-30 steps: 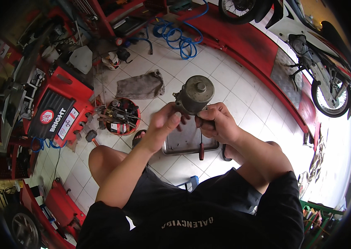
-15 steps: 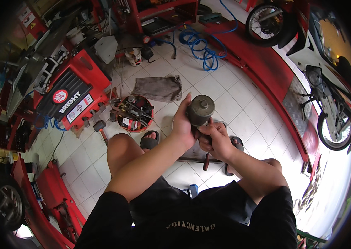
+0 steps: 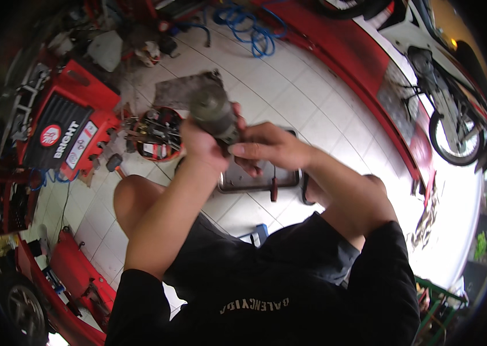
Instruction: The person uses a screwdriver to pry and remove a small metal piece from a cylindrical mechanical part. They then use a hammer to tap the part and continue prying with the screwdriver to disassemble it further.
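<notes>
A black long-sleeved shirt (image 3: 289,288) with pale chest lettering, sleeves pushed up.

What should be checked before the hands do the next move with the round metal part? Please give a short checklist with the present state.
1. Left hand grips the grey cylindrical motor part: ok, fingers wrap its lower end.
2. Right hand reaches the part: ok, fingertips touch its lower side.
3. Part held above the floor, not resting: ok.
4. Metal tray lies below the hands on the tiled floor: ok.
5. Red-handled tool lies at the tray edge, in no hand: ok.
6. Small pieces loose on the part: cannot tell, the part is blurred.
</notes>
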`<act>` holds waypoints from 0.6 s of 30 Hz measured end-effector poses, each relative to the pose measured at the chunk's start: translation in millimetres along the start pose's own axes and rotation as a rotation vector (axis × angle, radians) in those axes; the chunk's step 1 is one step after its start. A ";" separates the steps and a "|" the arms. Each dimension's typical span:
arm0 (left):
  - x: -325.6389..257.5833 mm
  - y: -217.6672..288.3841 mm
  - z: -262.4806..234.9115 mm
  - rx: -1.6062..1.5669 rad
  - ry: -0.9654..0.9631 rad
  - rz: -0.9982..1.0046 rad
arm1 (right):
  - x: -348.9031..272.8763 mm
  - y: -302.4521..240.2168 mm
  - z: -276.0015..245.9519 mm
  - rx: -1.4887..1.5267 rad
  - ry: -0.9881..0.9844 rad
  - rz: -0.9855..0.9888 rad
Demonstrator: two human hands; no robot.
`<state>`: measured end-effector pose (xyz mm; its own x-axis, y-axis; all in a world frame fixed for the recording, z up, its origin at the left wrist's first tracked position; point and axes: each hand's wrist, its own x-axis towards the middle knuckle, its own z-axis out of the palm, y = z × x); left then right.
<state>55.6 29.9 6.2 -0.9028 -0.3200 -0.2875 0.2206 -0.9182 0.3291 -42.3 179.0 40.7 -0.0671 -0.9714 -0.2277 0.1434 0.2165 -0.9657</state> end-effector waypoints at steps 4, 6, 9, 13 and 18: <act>-6.1 22.4 13.9 0.081 0.105 0.151 | 0.9 17.0 -43.1 -0.184 0.073 0.050; -10.3 33.3 12.6 0.035 0.036 0.145 | 5.6 55.4 -70.2 -0.147 0.256 0.156; -15.4 46.8 8.8 0.034 -0.025 0.142 | 18.1 167.4 -108.7 -0.453 0.450 0.490; -15.7 56.8 5.0 -0.045 -0.074 0.090 | 14.6 321.1 -114.5 -0.918 0.432 0.529; -19.5 59.5 -4.0 -0.095 -0.010 0.044 | 47.2 401.4 -30.4 -0.958 0.305 0.663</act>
<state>87.9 -19.4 27.8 -0.8947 -0.3590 -0.2658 0.2940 -0.9212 0.2548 -18.0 223.0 -361.6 -0.5069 -0.6087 -0.6103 -0.5443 0.7751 -0.3209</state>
